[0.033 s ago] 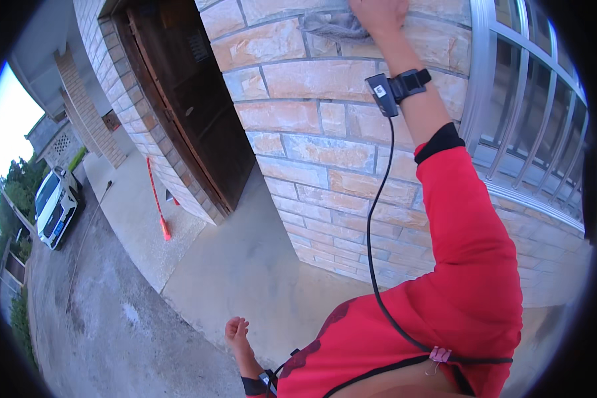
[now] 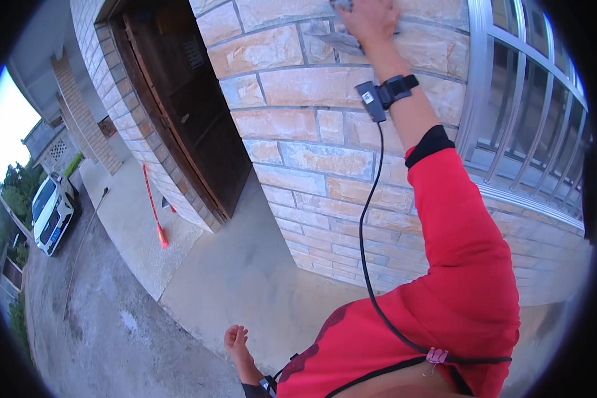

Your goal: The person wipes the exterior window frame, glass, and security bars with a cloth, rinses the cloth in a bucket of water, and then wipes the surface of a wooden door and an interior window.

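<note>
Since the earlier frame, my right hand [image 2: 370,23] has shifted slightly left and down on the wall [image 2: 312,126], drawing a little away from the window [image 2: 521,106]. The cloth [image 2: 338,42] now shows below that hand as a thinner, flatter flap. My left hand [image 2: 235,337] is almost where it was.

Cloth position: high on the visible wall, roughly midway between its left edge, beside the door [image 2: 202,113], and its right edge, along the window. The wall's top edge is out of view.

Governing relation: the visible flap lies to the left of my right wrist and below the fingers, partly covered by the hand. Its long axis runs nearly level, roughly along the brick courses, dipping a little at the end beside my palm. My forearm rises to it from the lower right, so the flap and the forearm meet at an angle (not in line).

Nearer hand: the right, which touches the cloth. The left is well apart, low, over the ground [image 2: 232,278].

Finger state: my right fingers lie over the cloth, palm side toward the wall; the picture's upper edge crops them, and I cannot tell whether they pinch or press flat. My left fingers are partly curled, with nothing visible in them; I cannot tell how tightly they close.
</note>
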### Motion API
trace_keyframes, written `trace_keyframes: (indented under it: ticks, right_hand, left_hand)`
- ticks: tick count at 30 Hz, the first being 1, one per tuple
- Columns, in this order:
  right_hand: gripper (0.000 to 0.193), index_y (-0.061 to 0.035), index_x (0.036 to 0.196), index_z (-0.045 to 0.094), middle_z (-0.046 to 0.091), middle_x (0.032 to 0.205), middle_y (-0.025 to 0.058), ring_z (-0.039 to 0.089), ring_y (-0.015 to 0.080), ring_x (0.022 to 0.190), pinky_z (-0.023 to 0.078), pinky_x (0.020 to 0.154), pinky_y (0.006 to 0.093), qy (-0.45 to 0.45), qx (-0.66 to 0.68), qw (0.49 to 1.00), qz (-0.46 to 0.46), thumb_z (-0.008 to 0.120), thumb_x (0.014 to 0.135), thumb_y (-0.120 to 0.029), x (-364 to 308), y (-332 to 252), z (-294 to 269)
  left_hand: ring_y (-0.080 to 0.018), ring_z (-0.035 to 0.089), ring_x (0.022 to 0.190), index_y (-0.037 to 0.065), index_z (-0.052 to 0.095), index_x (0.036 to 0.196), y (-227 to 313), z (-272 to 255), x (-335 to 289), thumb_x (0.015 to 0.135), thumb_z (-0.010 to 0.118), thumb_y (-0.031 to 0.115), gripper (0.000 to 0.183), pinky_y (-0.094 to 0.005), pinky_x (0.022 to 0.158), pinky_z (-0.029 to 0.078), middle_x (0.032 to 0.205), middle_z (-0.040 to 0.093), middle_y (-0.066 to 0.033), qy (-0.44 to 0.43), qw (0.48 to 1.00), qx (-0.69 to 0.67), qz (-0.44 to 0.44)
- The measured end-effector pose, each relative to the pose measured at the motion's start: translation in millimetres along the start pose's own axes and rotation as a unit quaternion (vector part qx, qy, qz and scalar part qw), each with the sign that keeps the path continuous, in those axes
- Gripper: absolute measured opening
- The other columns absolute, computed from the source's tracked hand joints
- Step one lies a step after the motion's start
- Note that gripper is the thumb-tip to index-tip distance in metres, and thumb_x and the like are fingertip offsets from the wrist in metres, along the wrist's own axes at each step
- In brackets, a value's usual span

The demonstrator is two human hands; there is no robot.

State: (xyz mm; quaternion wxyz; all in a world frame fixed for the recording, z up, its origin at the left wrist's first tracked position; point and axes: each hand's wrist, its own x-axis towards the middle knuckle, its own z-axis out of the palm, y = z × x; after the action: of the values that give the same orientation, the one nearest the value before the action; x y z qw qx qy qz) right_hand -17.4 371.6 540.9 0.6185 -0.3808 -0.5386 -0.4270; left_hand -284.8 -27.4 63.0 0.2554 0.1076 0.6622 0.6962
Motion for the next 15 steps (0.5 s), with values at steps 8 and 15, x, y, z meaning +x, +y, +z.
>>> trace_keyframes:
  ticks: [8, 15]
  right_hand:
    - [0.025, -0.0211, 0.091, 0.056, 0.046, 0.075, -0.0008, 0.045, 0.0167, 0.079, 0.033, 0.067, 0.0314, -0.229, 0.081, 0.918, -0.314, 0.049, 0.068, -0.013, -220.1, -79.5, 84.5]
    - [0.019, -0.0239, 0.082, 0.058, 0.043, 0.069, 0.0006, 0.048, 0.0185, 0.068, 0.041, 0.053, 0.0298, -0.03, -0.072, 0.974, -0.211, 0.049, 0.067, -0.016, -121.9, -4.6, 34.9]
  left_hand:
    - [-0.0107, 0.057, 0.069, 0.01, 0.053, 0.084, -6.2, 22.1, 95.9, 0.074, 0.058, 0.006, 0.012, -0.0209, 0.056, 0.038, 0.075, 0.056, 0.0015, -0.049, 0.997, -0.018, -0.063]
    - [-0.0114, 0.056, 0.066, 0.011, 0.054, 0.084, -1.6, -26.9, 189.3, 0.074, 0.056, 0.006, 0.012, -0.0207, 0.054, 0.038, 0.074, 0.058, -0.001, -0.078, 0.992, 0.031, -0.099]
